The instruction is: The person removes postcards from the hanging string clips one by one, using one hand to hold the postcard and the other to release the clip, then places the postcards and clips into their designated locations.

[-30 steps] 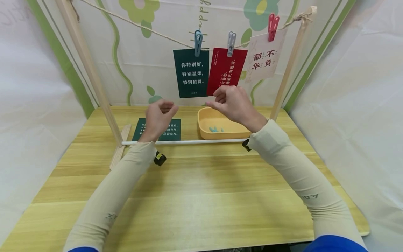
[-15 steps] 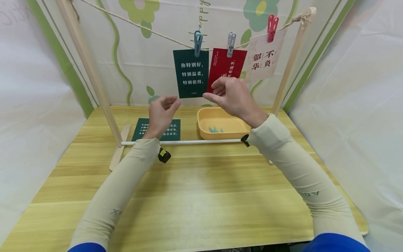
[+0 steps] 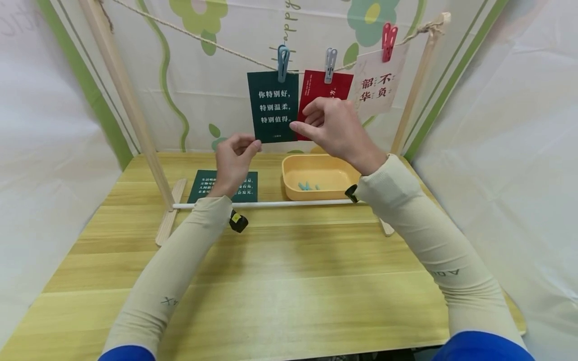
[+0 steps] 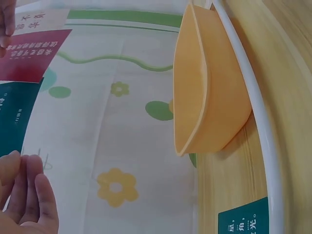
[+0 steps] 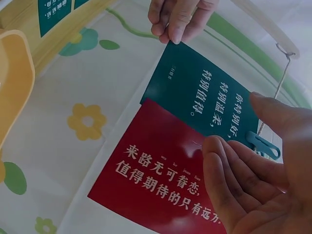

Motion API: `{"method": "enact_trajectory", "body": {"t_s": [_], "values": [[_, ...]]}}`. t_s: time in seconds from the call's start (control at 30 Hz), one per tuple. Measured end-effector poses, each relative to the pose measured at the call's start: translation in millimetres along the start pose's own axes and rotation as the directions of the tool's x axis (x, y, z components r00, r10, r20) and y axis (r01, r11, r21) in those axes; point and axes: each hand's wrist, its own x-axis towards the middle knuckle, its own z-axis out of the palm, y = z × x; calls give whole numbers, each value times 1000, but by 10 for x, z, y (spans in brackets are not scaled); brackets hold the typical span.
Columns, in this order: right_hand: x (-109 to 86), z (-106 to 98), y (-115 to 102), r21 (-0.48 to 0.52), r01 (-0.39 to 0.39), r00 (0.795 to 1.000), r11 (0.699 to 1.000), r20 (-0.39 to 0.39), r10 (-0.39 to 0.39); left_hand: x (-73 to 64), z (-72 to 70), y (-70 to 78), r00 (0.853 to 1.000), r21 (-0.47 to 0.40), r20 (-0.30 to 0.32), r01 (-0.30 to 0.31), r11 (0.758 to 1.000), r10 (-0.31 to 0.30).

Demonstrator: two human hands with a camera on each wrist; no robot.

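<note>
A dark green card [image 3: 273,108] with white writing hangs from the rope by a blue clothespin [image 3: 283,63]. My left hand [image 3: 234,163] pinches its lower left corner between thumb and fingertips, as the right wrist view also shows. The right hand [image 3: 340,131] is raised in front of the red card [image 3: 311,87], thumb and fingers apart, the thumb tip at the green card's right edge in the head view. A grey clothespin [image 3: 330,65] holds the red card, which overlaps the green one's edge. Further right, a pale card [image 3: 377,82] hangs under a red clothespin [image 3: 389,42].
The rope [image 3: 189,34] runs between two wooden posts [image 3: 122,100]. A white rod [image 3: 266,203] joins them low down. Behind it stand a yellow tray [image 3: 289,173] with several small blue-green pieces and another green card [image 3: 203,188], lying on the wooden table [image 3: 289,281].
My left hand has moved right and slightly up to the hanging green card's lower corner. The right hand has risen in front of the red card.
</note>
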Motion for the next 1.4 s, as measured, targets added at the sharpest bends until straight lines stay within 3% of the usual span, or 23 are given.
{"method": "enact_trajectory", "body": {"t_s": [0.33, 1.07, 1.4], "values": [[108, -110, -112, -2, -11, 1000, 1000, -21, 10, 3, -108, 79, 998, -24, -64, -25, 999, 23], [460, -407, -438, -139, -74, 993, 988, -97, 61, -34, -164, 87, 996, -66, -79, -48, 997, 43], [679, -552, -524, -247, -85, 996, 965, -27, 81, -58, -154, 80, 995, -70, -89, -51, 996, 45]]}}
